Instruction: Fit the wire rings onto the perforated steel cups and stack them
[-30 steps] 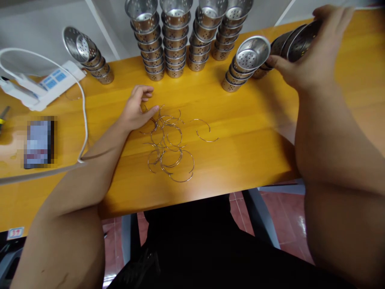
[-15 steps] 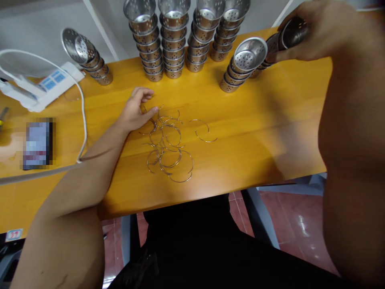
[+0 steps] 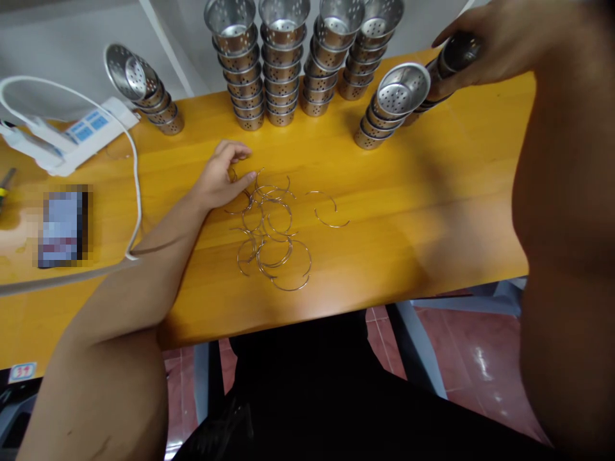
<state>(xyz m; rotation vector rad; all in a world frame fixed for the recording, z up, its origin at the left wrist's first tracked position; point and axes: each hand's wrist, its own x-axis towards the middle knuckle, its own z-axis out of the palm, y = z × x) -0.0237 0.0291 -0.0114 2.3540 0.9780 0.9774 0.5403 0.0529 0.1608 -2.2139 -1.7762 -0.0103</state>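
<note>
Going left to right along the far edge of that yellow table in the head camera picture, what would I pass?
White device → leaning cup stack → four upright cup stacks → tilted cup stack → right hand gripping cups.

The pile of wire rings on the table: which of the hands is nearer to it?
Left. The left hand rests at the wire rings' upper-left edge, fingertips touching them. The right hand is far off at the table's back right, gripping stacked metal cups.
</note>
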